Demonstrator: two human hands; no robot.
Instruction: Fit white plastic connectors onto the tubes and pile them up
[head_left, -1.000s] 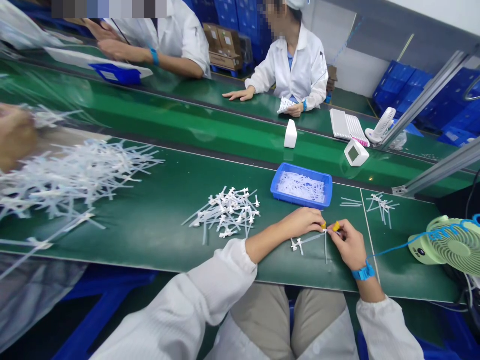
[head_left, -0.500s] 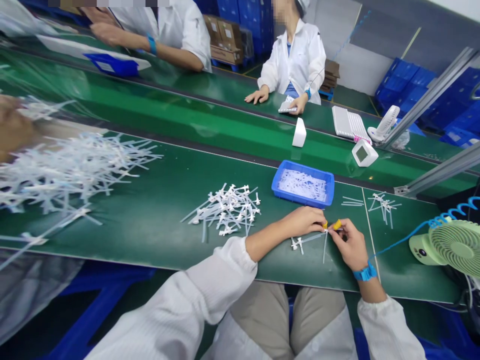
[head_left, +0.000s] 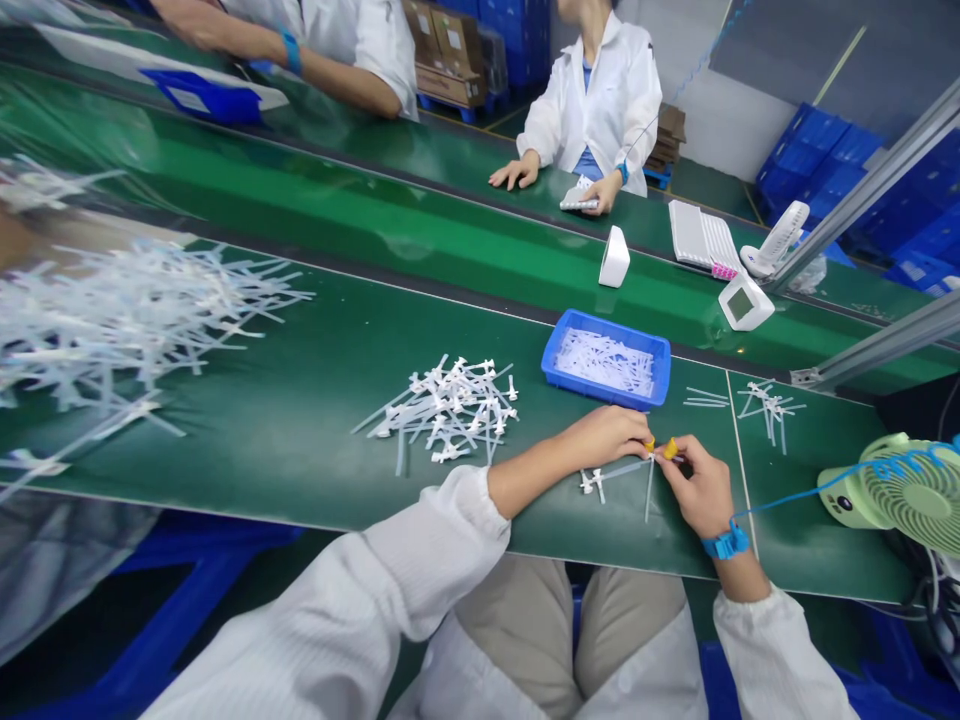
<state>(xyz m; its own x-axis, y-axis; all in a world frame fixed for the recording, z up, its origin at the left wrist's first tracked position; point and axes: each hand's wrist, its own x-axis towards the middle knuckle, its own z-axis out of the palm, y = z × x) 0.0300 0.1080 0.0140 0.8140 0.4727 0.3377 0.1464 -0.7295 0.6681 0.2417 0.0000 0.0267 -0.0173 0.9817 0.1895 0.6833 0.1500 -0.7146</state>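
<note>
1. While the blue tray (head_left: 559,352) on the green table (head_left: 300,440) holds loose white plastic strips, a pile of white fittings (head_left: 450,410) lies left of it.
2. The left hand (head_left: 607,438) and right hand (head_left: 694,485) pinch a small white tube piece (head_left: 626,470) between yellow-capped fingertips (head_left: 670,449), just above the table's near edge.
3. The exact joint they grip is too small to make out; the big heap (head_left: 112,320) at far left is blurred.

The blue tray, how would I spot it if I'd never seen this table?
Find the long green table, then the person's two hands near its front edge. Just beyond the left hand sits the blue tray. It alone holds white plastic pieces; the pile beside it lies loose.
</note>
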